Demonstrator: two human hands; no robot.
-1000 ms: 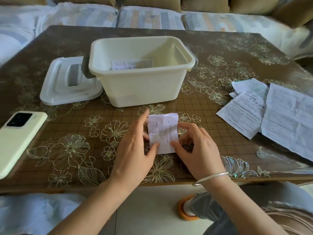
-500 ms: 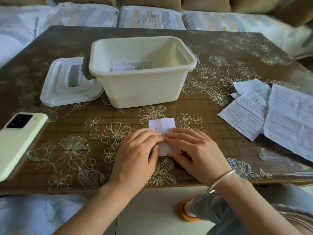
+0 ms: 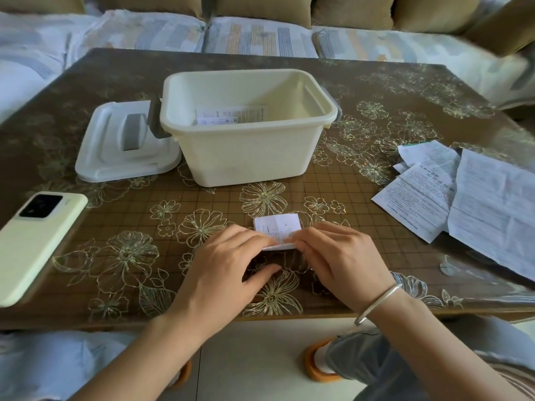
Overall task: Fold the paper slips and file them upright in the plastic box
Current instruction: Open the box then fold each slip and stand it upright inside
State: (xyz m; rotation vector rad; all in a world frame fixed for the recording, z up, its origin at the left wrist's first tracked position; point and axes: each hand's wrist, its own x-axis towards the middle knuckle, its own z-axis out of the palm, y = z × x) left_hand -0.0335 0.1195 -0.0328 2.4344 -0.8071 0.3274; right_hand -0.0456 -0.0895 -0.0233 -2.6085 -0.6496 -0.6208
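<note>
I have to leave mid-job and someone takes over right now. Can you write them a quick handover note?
Hands: left hand and right hand both lie flat, with fingertips pressing the fold of one paper slip against the table, near its front edge.
Things: the plastic box stands open behind the slip, and its lid lies to its left.
Done: some filed slips are already inside, seemingly upright.
Left: finish creasing this slip, file it upright, then fold the loose sheets lying at the right.
</note>
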